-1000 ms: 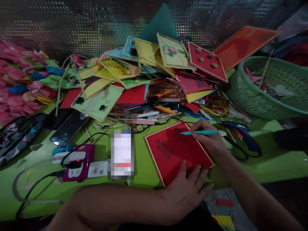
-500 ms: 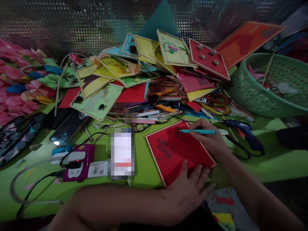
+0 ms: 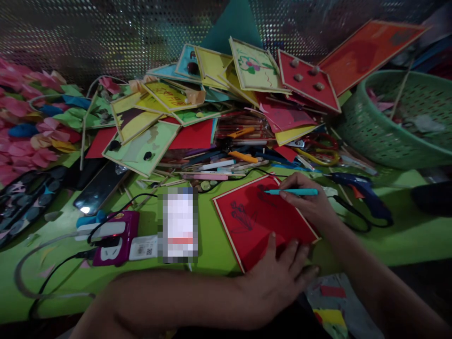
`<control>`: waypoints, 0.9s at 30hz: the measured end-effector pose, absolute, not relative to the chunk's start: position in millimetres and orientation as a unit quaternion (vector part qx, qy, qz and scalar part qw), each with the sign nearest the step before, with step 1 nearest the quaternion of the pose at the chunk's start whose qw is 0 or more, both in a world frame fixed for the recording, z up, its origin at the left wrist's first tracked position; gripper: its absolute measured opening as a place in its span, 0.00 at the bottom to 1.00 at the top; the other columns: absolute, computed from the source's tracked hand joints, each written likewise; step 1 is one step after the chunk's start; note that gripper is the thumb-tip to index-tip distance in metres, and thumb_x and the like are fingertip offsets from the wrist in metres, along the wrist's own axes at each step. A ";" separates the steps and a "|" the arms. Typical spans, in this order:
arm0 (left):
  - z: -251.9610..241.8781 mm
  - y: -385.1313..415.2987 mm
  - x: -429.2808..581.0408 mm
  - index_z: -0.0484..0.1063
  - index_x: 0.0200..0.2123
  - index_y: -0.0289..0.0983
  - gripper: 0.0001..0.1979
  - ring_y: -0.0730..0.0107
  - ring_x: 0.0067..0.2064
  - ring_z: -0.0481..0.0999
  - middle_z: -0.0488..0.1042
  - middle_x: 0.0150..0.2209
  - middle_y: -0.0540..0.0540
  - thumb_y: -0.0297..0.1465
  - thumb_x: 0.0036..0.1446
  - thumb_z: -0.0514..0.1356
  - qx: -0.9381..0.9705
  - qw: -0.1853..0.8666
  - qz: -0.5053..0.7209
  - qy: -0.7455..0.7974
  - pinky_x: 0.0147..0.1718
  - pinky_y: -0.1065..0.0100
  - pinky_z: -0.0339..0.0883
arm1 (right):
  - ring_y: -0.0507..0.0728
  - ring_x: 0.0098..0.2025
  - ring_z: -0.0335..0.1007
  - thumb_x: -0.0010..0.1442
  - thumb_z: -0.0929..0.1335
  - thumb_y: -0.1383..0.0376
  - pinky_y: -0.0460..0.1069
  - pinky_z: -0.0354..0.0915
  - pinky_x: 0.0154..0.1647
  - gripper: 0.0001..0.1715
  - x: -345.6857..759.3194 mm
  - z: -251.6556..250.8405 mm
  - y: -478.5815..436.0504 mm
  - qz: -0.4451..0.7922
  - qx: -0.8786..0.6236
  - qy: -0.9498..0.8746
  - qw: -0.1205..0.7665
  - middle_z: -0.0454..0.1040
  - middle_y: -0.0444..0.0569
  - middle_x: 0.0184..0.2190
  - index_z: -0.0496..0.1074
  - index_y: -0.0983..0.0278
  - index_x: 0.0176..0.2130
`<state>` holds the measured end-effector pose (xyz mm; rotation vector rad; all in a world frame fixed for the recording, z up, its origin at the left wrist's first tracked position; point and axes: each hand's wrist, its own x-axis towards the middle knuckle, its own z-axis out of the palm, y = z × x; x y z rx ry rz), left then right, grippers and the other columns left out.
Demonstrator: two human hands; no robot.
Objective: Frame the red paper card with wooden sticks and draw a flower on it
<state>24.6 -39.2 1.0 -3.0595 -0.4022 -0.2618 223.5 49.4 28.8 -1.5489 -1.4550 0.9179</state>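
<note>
A red card [image 3: 247, 240] edged with thin pale sticks lies on the green table, with dark line drawings at its left and top. My right hand [image 3: 305, 195] is closed round a teal pen [image 3: 300, 192], its tip over the dark lines near the card's top edge. Across the card's lower edge rests my left hand [image 3: 282, 273], palm down with the fingers spread. Part of the card's lower right is hidden under it.
Framed colourful cards [image 3: 259, 68] are piled at the back, with pens and scissors before them. A green basket [image 3: 381, 136] and blue glue gun [image 3: 365, 193] are at the right. Left are a blurred-out phone [image 3: 178, 226], a purple power strip [image 3: 130, 235], cables and pink paper flowers [image 3: 21, 136].
The view has shifted slightly. The pen in my right hand has moved a little to the right, its tip still near the upper drawing. My left hand stays on the card.
</note>
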 end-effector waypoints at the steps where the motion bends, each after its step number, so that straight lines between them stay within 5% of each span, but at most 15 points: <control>1: 1.2 -39.2 24.4 0.62 0.67 0.50 0.25 0.51 0.69 0.61 0.59 0.70 0.44 0.31 0.68 0.47 -0.988 0.023 -0.084 -0.131 0.59 0.37 0.56 | 0.56 0.30 0.66 0.58 0.72 0.61 0.51 0.61 0.30 0.05 223.9 28.6 49.2 0.364 -0.610 -0.573 0.410 0.73 0.43 0.28 0.72 0.57 0.33; 27: 11.4 -33.6 22.8 0.58 0.69 0.48 0.27 0.50 0.69 0.59 0.58 0.71 0.43 0.31 0.68 0.44 -0.993 0.044 -0.038 -0.106 0.58 0.38 0.60 | 0.57 0.32 0.66 0.56 0.72 0.63 0.52 0.60 0.33 0.05 225.6 32.5 45.1 0.378 -0.615 -0.557 0.409 0.73 0.45 0.28 0.72 0.59 0.31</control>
